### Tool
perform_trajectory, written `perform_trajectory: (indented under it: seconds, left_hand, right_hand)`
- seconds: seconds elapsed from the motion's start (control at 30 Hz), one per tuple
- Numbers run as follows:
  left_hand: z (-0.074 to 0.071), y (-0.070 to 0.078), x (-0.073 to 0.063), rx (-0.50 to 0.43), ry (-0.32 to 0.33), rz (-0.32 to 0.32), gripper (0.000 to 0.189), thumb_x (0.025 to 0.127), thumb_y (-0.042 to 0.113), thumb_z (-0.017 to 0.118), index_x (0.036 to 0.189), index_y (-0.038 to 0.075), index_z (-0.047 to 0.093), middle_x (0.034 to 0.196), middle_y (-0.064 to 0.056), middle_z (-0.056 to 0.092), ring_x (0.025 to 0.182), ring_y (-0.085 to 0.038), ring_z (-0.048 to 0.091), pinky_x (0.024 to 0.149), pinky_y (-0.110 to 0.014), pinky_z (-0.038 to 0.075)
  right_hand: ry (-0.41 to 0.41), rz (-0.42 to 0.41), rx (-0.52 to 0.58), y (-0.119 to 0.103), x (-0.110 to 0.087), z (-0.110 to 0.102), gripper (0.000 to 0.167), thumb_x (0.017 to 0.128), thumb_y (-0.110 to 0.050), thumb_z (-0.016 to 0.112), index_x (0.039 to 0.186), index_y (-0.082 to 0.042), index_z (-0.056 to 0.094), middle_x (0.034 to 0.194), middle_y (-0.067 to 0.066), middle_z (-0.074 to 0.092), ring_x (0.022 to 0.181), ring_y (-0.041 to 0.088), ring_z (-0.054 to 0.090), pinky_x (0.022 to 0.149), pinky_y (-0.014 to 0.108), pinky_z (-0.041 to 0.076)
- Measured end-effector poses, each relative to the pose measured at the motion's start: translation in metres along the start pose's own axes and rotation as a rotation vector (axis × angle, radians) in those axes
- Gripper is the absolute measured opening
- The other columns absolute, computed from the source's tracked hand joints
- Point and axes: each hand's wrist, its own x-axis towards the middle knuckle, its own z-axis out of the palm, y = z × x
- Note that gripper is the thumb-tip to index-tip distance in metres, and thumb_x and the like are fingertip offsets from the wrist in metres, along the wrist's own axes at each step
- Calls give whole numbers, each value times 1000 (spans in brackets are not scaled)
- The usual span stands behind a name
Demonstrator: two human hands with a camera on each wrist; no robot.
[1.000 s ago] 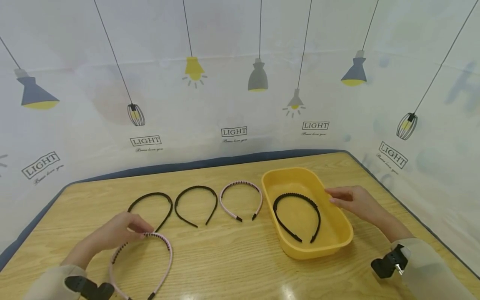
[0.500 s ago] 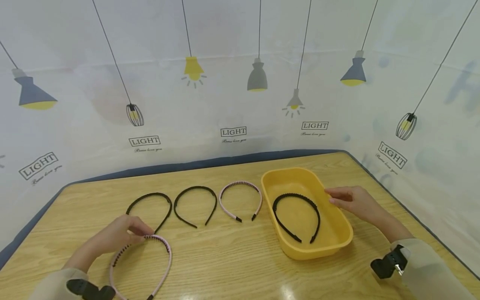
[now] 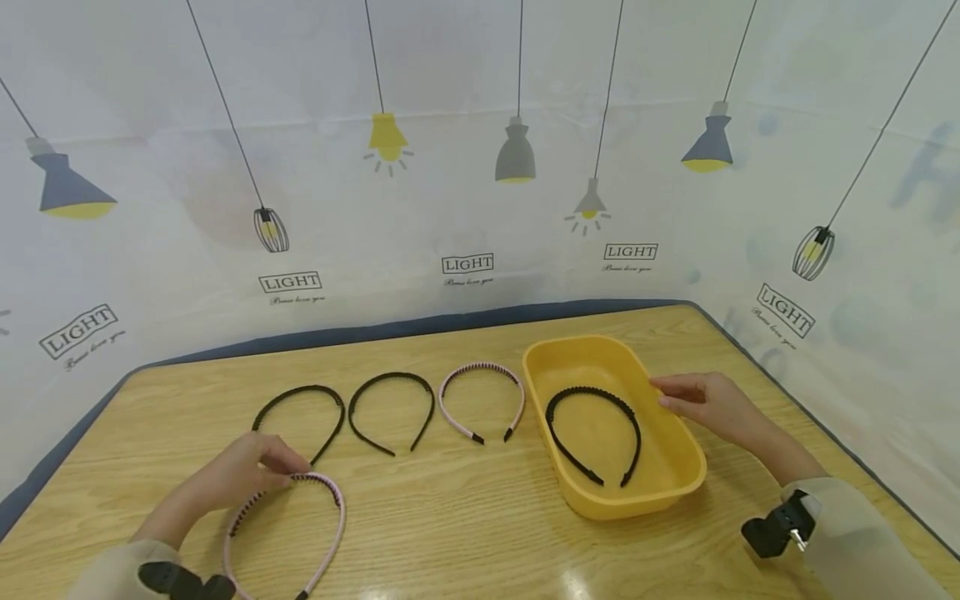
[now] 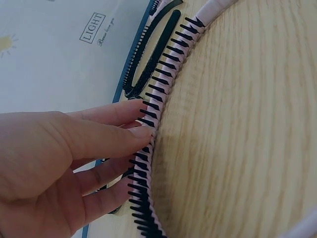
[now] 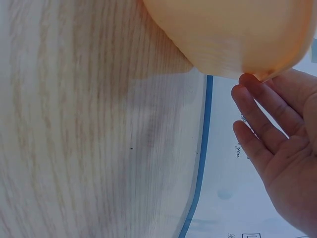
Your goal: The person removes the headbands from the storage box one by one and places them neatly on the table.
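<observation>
My left hand [image 3: 236, 475] pinches the top of a pink headband [image 3: 337, 533] between thumb and fingertips at the near left. Black comb teeth line the inside of its band, large in the left wrist view. Part of the band's upper left is hidden by the hand. At the right, my right hand [image 3: 712, 408] holds the far-right rim of a yellow plastic basin [image 3: 686, 467], with thumb and index finger at the edge and the other fingers extended in the right wrist view. A black toothed headband [image 3: 590, 389] lies inside the basin.
Just beyond the left hand lies a black headband [image 3: 342, 408], partly covered by it. To its right are another black headband [image 3: 393, 375] and a pink one [image 3: 483, 365], in a row left of the basin. A printed cloth [image 3: 390, 292] backs the wooden table [image 3: 442, 517].
My left hand and the pink headband have shifted only slightly toward the near side. The right hand, the basin and the other headbands stay where they were.
</observation>
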Motion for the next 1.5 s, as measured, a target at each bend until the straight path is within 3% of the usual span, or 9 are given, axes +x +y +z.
perform_trajectory:
  seconds: [0.53, 0.83, 1.23, 1.5]
  left_hand:
    - [1, 0, -1, 5, 7, 18, 18, 81, 2, 67, 98, 2, 70, 92, -3, 64, 83, -9, 59, 70, -25, 50]
    - [-4, 11, 4, 16, 23, -30, 24, 81, 3, 66, 104, -1, 67, 97, -9, 65, 86, -20, 60, 70, -25, 50]
    - [-12, 35, 27, 55, 40, 20, 30, 88, 14, 61, 115, -1, 62, 102, -11, 63, 90, -23, 58, 71, -31, 50]
    - [-6, 61, 52, 111, 82, 60, 26, 90, 17, 59, 113, 7, 64, 100, -4, 64, 90, -20, 58, 76, -36, 48]
  right_hand:
    - [4, -7, -8, 0, -1, 0, 38, 91, -15, 58, 122, 7, 55, 114, 23, 59, 100, 35, 59, 72, 28, 53]
    - [2, -1, -5, -1, -1, -1, 38, 91, -16, 58, 122, 7, 55, 113, 23, 59, 100, 34, 59, 72, 27, 52]
    - [-2, -2, 1, 0, 0, 0, 39, 91, -16, 58, 123, 7, 55, 115, 23, 59, 100, 34, 58, 72, 27, 52]
    - [-1, -5, -23, 1, 1, 0, 39, 91, -16, 58, 123, 7, 55, 114, 23, 59, 100, 34, 59, 72, 29, 53]
